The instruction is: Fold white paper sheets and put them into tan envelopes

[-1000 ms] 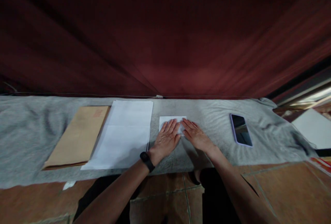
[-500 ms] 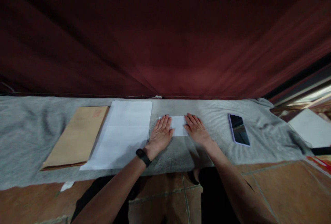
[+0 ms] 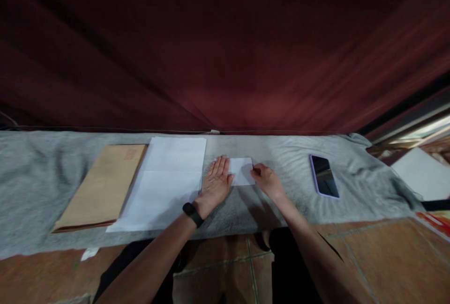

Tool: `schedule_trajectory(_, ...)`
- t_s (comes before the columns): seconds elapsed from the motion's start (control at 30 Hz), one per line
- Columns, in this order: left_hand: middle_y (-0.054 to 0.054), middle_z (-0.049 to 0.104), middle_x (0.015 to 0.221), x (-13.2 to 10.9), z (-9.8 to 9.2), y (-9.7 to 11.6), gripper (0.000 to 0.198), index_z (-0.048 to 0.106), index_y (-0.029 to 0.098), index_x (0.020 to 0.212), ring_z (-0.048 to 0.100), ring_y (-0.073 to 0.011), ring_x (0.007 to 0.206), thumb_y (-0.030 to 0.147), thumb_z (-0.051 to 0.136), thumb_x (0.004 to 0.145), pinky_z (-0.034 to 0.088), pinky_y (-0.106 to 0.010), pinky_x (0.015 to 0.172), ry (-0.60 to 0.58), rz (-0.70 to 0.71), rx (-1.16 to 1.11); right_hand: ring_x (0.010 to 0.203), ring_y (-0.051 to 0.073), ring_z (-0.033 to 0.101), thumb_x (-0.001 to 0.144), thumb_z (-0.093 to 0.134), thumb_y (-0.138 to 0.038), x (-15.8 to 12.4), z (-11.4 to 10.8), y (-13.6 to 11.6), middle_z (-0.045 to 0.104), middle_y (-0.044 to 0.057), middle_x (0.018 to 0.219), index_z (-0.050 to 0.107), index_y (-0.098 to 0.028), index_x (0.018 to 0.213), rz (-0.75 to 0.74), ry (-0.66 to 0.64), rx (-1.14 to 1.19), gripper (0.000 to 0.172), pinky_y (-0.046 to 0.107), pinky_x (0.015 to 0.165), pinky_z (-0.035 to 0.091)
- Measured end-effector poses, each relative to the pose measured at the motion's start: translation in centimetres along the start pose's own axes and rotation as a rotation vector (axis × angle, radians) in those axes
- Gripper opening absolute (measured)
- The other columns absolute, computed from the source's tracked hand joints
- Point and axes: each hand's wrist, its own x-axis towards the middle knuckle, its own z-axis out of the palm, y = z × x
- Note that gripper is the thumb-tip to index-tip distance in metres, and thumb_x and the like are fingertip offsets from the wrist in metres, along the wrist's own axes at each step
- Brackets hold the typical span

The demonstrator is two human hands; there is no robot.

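A small folded piece of white paper lies on the grey cloth in front of me. My left hand, with a black band on the wrist, rests flat on its left end, fingers stretched out. At the right edge of the paper, my right hand has its fingers curled in, thumb and forefinger pinching that edge. Larger white sheets with a crease across them lie just left of my left hand.
Brown paper envelopes lie at the left beside the sheets. A phone with a purple case is to the right. The grey cloth covers the long surface, and a dark red curtain hangs behind it. Tiles cover the floor.
My right hand has gone from lying flat on the paper's right end to curled fingers pinching its edge. My left hand stays flat, shifted very slightly left.
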Motion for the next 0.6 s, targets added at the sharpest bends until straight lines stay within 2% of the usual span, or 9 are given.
schedule_trajectory(0.07,-0.018,0.034,0.161,0.0,0.0,0.0,0.059,0.039,0.004,0.152,0.025,-0.0266,0.152,0.035,0.035,0.102,0.021,-0.044,0.125,0.006,0.000,-0.005,0.090,0.021,0.070,0.088,0.060,-0.032,0.1,0.1,0.0,0.075,0.006,0.090,0.072,-0.020,0.102,0.038,-0.002,0.073,0.022,0.026,0.073,0.046)
schedule_trajectory(0.17,-0.019,0.035,0.160,-0.1,0.0,0.0,0.058,0.040,0.004,0.151,0.026,-0.0274,0.152,0.034,0.035,0.102,0.022,-0.045,0.125,0.013,-0.002,-0.026,0.074,0.018,0.065,0.083,0.061,-0.032,0.3,0.2,0.0,0.067,0.002,0.070,0.068,-0.020,0.077,0.054,-0.051,0.237,0.016,0.025,0.064,0.042)
schedule_trajectory(0.23,-0.019,0.036,0.159,0.0,0.0,-0.1,0.058,0.040,0.003,0.150,0.026,-0.0281,0.152,0.034,0.035,0.102,0.022,-0.047,0.125,0.020,-0.002,-0.063,0.061,0.015,0.058,0.083,0.058,-0.036,0.5,0.1,-0.2,0.057,-0.002,0.059,0.062,-0.021,0.066,0.037,-0.104,0.318,0.023,0.024,0.058,0.039)
schedule_trajectory(0.3,-0.020,0.038,0.158,0.3,-0.2,-0.1,0.057,0.042,0.004,0.149,0.028,-0.0290,0.151,0.036,0.034,0.102,0.021,-0.050,0.125,0.035,-0.009,-0.133,0.054,0.013,0.052,0.084,0.055,-0.044,0.6,-0.2,-0.6,0.051,-0.004,0.055,0.059,-0.022,0.066,-0.005,-0.094,0.449,0.029,0.024,0.053,0.038)
schedule_trajectory(0.43,-0.016,0.039,0.159,0.9,-1.5,0.3,0.057,0.044,0.010,0.149,0.029,-0.0270,0.151,0.042,0.033,0.104,0.023,-0.051,0.124,0.097,0.001,-0.449,0.058,0.013,0.048,0.084,0.056,-0.055,0.1,-1.8,-1.7,0.051,-0.005,0.061,0.059,-0.022,0.075,-0.172,0.142,0.760,0.035,0.024,0.055,0.040)
schedule_trajectory(0.53,-0.010,0.040,0.159,0.9,-2.9,1.0,0.056,0.042,0.018,0.151,0.034,-0.0220,0.149,0.046,0.034,0.103,0.027,-0.044,0.124,0.123,-0.001,-0.816,0.066,0.015,0.053,0.090,0.053,-0.051,-1.2,-2.9,-2.7,0.058,-0.002,0.069,0.062,-0.021,0.082,-0.243,0.300,0.728,0.031,0.024,0.061,0.044)
schedule_trajectory(0.6,-0.008,0.043,0.158,0.7,-3.6,1.4,0.056,0.043,0.023,0.151,0.039,-0.0218,0.146,0.049,0.038,0.102,0.032,-0.042,0.121,0.098,-0.047,-1.071,0.071,0.016,0.058,0.094,0.050,-0.046,-2.5,-3.2,-3.6,0.063,0.000,0.076,0.064,-0.021,0.088,-0.288,0.335,0.657,0.029,0.025,0.066,0.048)
